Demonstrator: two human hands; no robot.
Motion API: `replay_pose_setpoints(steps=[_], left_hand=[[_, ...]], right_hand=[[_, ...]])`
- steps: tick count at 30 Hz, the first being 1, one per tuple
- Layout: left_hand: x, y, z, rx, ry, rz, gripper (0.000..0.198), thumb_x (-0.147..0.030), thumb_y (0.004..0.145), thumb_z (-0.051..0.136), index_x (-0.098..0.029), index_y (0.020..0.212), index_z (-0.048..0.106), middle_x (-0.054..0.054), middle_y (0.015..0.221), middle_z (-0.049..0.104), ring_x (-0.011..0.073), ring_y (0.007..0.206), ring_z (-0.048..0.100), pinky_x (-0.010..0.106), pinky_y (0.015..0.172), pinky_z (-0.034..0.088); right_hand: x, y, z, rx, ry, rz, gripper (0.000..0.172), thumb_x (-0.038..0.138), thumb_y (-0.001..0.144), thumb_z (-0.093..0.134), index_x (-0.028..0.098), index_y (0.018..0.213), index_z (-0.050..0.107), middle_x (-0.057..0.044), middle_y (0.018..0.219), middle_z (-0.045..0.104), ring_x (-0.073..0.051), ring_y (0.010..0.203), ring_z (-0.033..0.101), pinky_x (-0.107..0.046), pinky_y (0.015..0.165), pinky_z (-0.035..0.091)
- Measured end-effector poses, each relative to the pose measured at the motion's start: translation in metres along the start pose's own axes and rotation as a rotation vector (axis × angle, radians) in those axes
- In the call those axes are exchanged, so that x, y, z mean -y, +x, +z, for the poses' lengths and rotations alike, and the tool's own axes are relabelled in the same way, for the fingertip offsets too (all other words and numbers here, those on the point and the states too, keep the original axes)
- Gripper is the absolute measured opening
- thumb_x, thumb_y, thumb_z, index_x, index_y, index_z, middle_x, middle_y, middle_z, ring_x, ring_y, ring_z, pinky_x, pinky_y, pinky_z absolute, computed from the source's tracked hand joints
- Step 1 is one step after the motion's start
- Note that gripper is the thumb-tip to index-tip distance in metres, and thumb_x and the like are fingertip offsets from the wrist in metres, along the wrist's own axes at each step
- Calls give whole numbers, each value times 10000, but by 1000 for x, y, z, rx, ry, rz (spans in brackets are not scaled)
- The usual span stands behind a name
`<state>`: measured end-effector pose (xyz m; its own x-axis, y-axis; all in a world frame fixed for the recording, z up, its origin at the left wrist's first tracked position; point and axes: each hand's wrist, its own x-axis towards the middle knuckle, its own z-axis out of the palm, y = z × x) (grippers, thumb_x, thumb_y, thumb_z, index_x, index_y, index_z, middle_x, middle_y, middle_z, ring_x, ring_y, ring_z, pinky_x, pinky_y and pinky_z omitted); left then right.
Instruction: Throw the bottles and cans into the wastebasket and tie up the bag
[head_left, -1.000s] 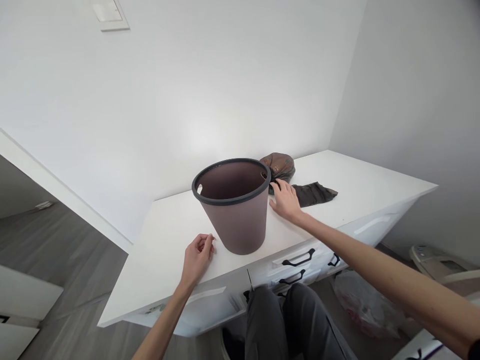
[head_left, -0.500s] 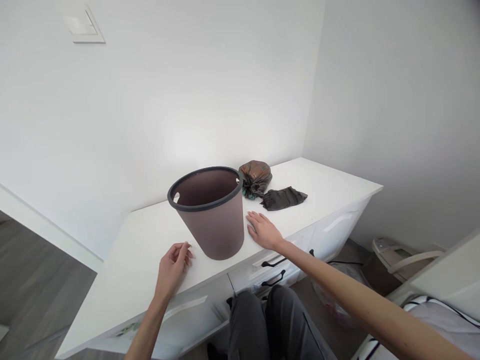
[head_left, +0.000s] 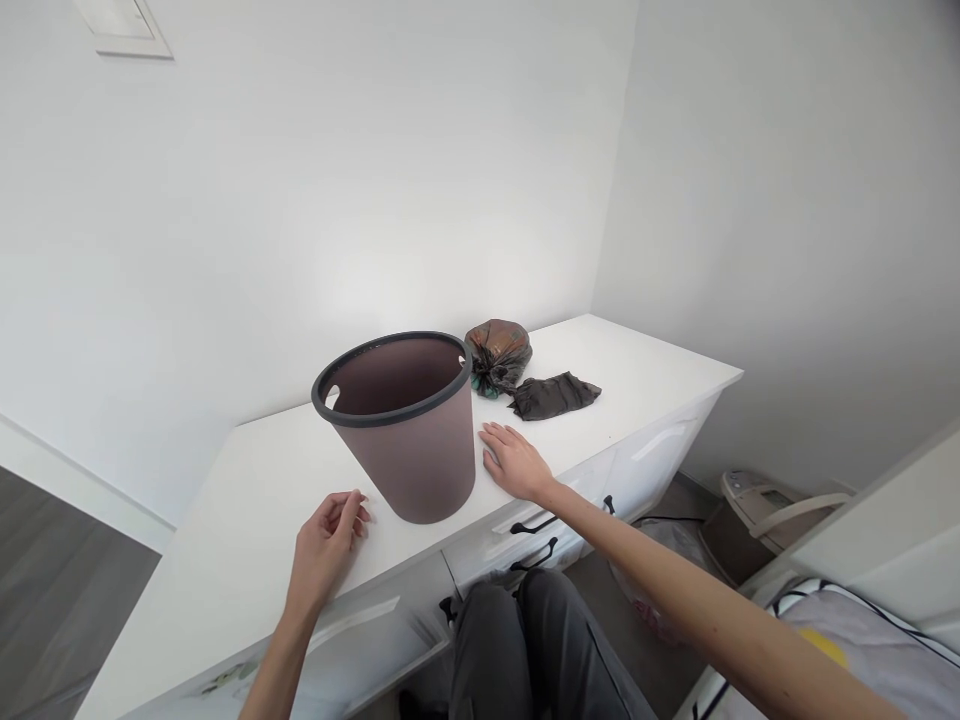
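A mauve plastic bin point(head_left: 409, 440) with a dark rim stands upright on the white desk top point(head_left: 255, 520). My left hand point(head_left: 322, 550) rests on the desk just left of the bin's base, fingers loosely curled, holding nothing. My right hand point(head_left: 514, 462) lies flat on the desk just right of the bin, fingers stretched out, empty. Behind the bin sit a tied, filled dark bag point(head_left: 498, 355) and a folded dark bag point(head_left: 553, 394), both apart from my hands.
Drawers with black handles point(head_left: 534, 522) run under the desk edge. My legs in dark trousers point(head_left: 525, 650) are in front of them. A small appliance point(head_left: 765, 505) stands on the floor at right, beside a plastic bag. White walls meet behind the desk.
My right hand drew back from the dark bags and now lies flat beside the bin. The view swung to the right. My left hand stayed put.
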<state>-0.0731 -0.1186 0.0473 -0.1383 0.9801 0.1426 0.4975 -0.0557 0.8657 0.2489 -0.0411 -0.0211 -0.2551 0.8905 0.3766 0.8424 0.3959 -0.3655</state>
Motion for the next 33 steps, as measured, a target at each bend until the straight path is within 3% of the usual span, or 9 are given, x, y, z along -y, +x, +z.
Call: replay_pose_setpoints(steps=[4,8,11,13,17,20,24,33], left_hand=[[-5,-2,0,-14,15,4,479,-675,924,597,-206,941,692,27,766,705,167,638,582,269,596,445],[-7,-4,-1,-8,28,16,486,-687,925,579,-213,922,687,22,757,703,170,634,588,275,601,447],[-4,-4,-1,6,39,18,479,-685,932,568,-221,917,685,18,764,707,169,641,593,275,608,450],[0,-4,-1,17,46,26,464,-674,942,563,-226,930,686,14,773,709,167,647,591,278,633,458],[8,-1,0,19,58,22,442,-653,958,560,-230,954,687,14,789,712,166,661,592,282,662,461],[10,1,0,22,44,15,443,-651,957,563,-226,960,687,24,799,715,174,671,596,282,648,463],[4,0,0,9,31,3,455,-664,947,564,-225,951,682,23,793,712,172,673,599,277,628,454],[-5,-7,-2,-2,49,46,473,-665,937,555,-211,938,687,37,781,717,179,660,615,289,629,479]], right_hand=[[3,-1,-3,-36,2,-2,470,270,1036,435,133,1447,616,-138,1559,556,-261,1483,478,-448,1269,334],[-2,-4,-11,-160,-1,-44,458,267,997,483,156,1412,642,-161,1501,593,-296,1408,538,-489,1210,418],[-22,-9,-23,-268,-68,-81,506,263,959,529,172,1451,608,-192,1528,540,-353,1428,489,-585,1215,372],[-41,-11,-31,-291,-134,-13,589,290,951,538,147,1522,528,-212,1597,448,-385,1486,402,-622,1238,300],[-73,-10,-35,-164,-234,297,732,404,997,471,75,1633,324,-232,1707,249,-389,1591,193,-606,1275,174],[-81,-6,-31,17,-257,427,726,512,1043,372,129,1656,303,-199,1721,250,-357,1612,147,-580,1286,106],[-77,-4,-31,117,-252,443,673,546,1068,297,197,1639,374,-173,1723,269,-322,1616,166,-555,1287,85],[-68,-19,-32,30,-238,366,618,475,1069,361,160,1589,472,-190,1671,380,-337,1573,303,-572,1264,182]])
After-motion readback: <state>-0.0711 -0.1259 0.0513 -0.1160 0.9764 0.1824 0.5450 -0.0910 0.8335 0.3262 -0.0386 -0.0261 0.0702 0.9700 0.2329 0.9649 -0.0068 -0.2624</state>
